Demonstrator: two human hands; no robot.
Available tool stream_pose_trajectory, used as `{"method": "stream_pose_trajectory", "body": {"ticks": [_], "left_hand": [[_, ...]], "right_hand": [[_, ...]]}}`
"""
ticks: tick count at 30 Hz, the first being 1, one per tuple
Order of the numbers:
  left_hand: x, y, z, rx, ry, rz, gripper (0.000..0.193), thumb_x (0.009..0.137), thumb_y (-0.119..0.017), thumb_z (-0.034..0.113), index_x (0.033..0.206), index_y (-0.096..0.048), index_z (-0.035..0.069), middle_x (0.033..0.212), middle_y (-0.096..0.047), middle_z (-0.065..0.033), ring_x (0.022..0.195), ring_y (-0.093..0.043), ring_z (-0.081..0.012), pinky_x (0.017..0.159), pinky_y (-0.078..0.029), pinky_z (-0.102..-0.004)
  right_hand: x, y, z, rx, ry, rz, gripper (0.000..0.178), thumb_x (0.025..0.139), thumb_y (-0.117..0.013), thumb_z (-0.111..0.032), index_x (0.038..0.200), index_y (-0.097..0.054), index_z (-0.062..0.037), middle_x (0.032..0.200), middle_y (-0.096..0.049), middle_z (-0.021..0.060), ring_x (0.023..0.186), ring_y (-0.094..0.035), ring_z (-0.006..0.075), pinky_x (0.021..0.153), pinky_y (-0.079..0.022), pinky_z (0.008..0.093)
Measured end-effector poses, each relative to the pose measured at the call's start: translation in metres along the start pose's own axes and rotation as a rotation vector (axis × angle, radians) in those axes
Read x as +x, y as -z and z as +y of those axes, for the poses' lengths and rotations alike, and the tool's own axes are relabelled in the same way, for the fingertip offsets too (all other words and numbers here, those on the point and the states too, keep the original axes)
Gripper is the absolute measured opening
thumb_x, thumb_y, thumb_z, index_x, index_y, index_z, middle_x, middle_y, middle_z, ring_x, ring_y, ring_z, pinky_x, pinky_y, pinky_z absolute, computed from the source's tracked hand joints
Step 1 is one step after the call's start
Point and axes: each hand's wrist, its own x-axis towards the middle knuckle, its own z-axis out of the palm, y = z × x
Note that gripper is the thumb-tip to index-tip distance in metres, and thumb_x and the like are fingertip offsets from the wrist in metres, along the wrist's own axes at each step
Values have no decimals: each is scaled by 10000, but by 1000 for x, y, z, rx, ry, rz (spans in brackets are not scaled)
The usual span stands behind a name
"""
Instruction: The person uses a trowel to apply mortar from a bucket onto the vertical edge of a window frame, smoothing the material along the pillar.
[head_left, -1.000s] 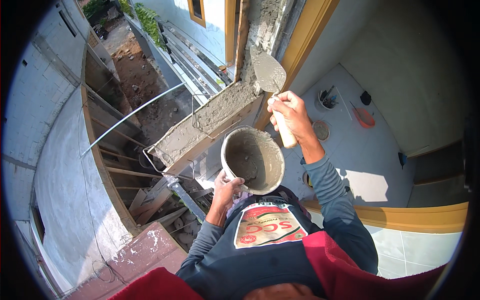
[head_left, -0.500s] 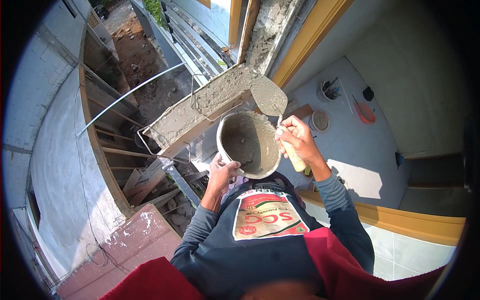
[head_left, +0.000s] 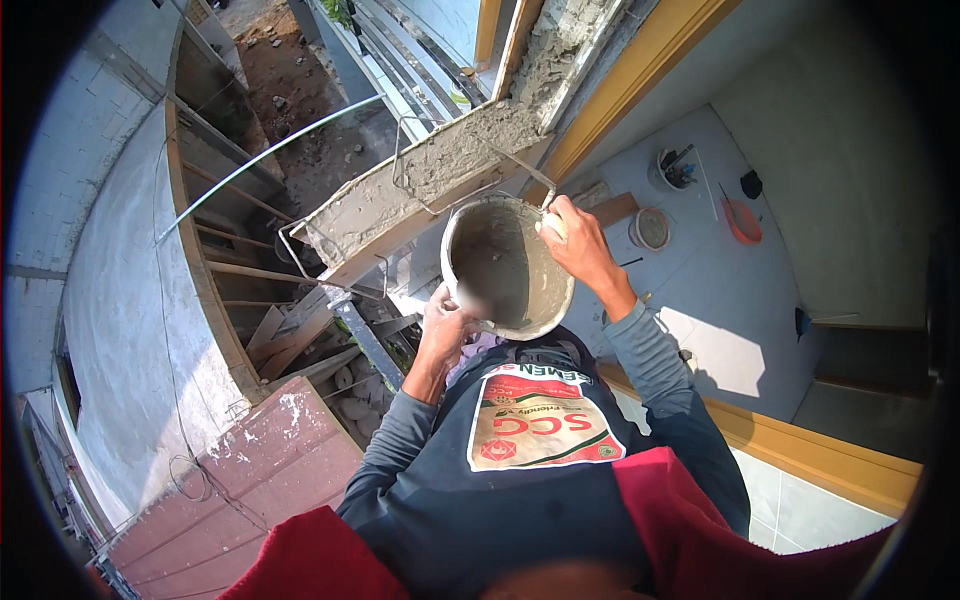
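Observation:
My left hand (head_left: 447, 325) grips the near left rim of a round bucket (head_left: 552, 300) caked with grey mortar, thumb over the edge. Some wet mortar (head_left: 495, 270) lies inside it. In my right hand (head_left: 580, 245) is a trowel (head_left: 522, 165), held by its pale handle above the bucket's far right rim. The trowel's blade is turned nearly edge-on, against the mortar-covered top of a wall ledge (head_left: 440, 165). Fresh rough mortar coats that ledge, and bent wire clamps (head_left: 400, 165) straddle its board sides.
An orange-yellow frame (head_left: 640, 75) rises right of the ledge. On the tiled floor beyond stand a tool bucket (head_left: 675, 170), a small tub (head_left: 652, 230) and an orange basin (head_left: 742, 222). At left, a drop holds timber pieces (head_left: 290, 345); a pale pipe (head_left: 270, 165) crosses above it.
The trowel blade has turned from flat, face showing, to edge-on, and my right hand has shifted slightly up. The bucket stays in my left hand, a little farther up and right in view.

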Motion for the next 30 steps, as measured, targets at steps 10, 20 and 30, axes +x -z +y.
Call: {"method": "stream_pose_trajectory", "body": {"ticks": [10,20,30], "left_hand": [[-6,18,-22,-44,52,89,447,776,-636,-88,1206,-549,-7,1004,-693,-132,797,-701,-211,634,-601,-314],[-13,19,-18,-71,80,135,452,771,-630,-107,1202,-536,-8,970,-687,-148,745,-695,-223,601,-604,-330],[-4,23,-27,-11,88,158,484,748,-665,-100,1206,-535,-13,938,-696,-148,732,-684,-212,614,-579,-316]], "right_hand": [[6,-14,-45,225,-231,-71,210,879,-678,-120,966,-534,5,769,-644,224,733,-662,414,638,-506,426],[36,-40,19,-232,-53,51,302,870,-671,-138,1070,-496,6,947,-621,276,819,-634,484,704,-524,538],[-13,-82,3,-350,151,-139,247,869,-656,-86,1040,-488,-28,923,-552,214,681,-658,407,582,-563,474]]}}
